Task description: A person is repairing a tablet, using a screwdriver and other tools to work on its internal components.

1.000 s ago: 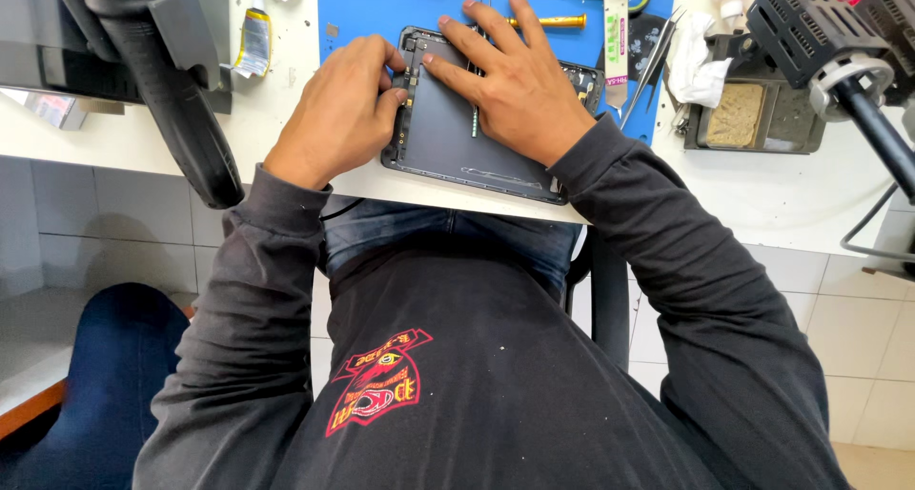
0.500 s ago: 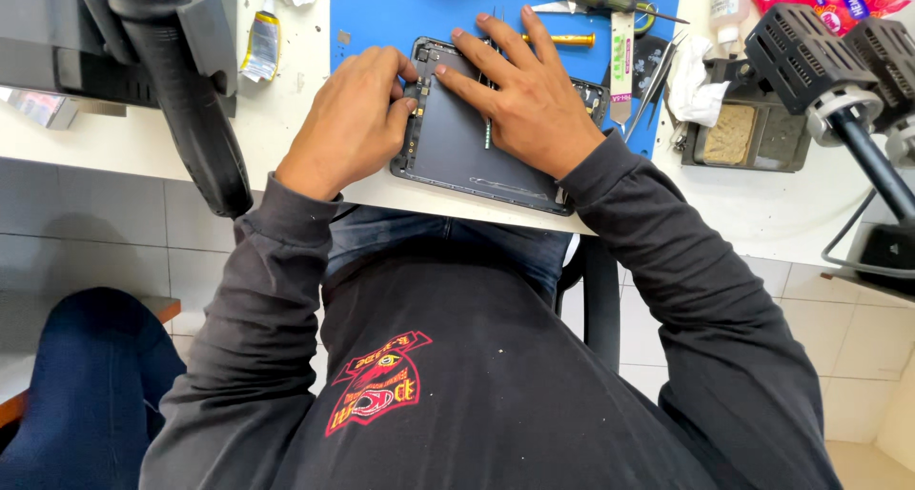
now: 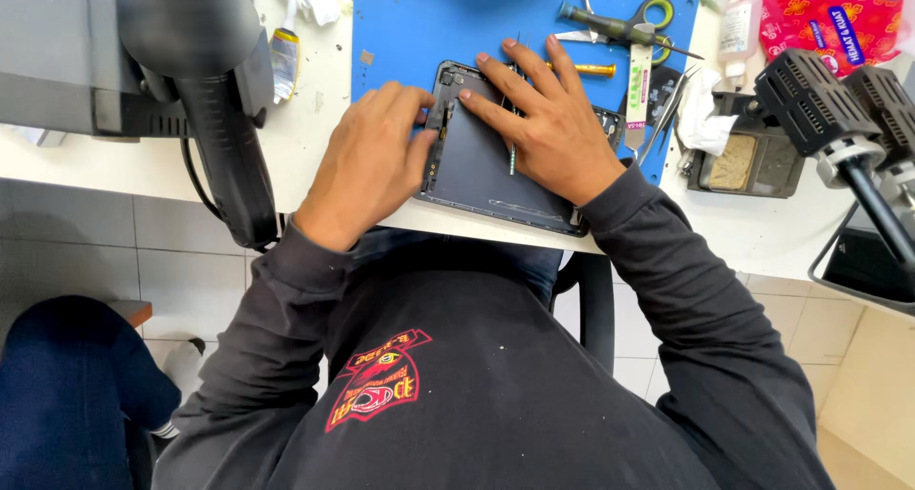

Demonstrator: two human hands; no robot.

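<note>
A dark grey tablet shell point(image 3: 481, 175) lies open-side up on a blue work mat point(image 3: 419, 23) at the near edge of the white bench point(image 3: 315, 128). My left hand point(image 3: 367, 161) curls its fingers over the tablet's left edge, with the fingertips at the small parts along that side. Across the tablet's upper right part my right hand point(image 3: 558, 132) lies flat with its fingers spread. A thin metal strip point(image 3: 512, 156) shows between two of its fingers.
A black arm point(image 3: 224, 118) hangs over the bench's left edge beside a glue tube point(image 3: 284, 51). Scissors point(image 3: 653, 18), a yellow-handled screwdriver point(image 3: 589, 69), tweezers point(image 3: 667, 118) and a sponge tray point(image 3: 734, 161) lie to the right. Black finned heads point(image 3: 820, 99) stand far right.
The view has tilted, so the bench and both hands sit lower in the picture. Both hands stay on the tablet; my left fingers have shifted slightly along its left edge.
</note>
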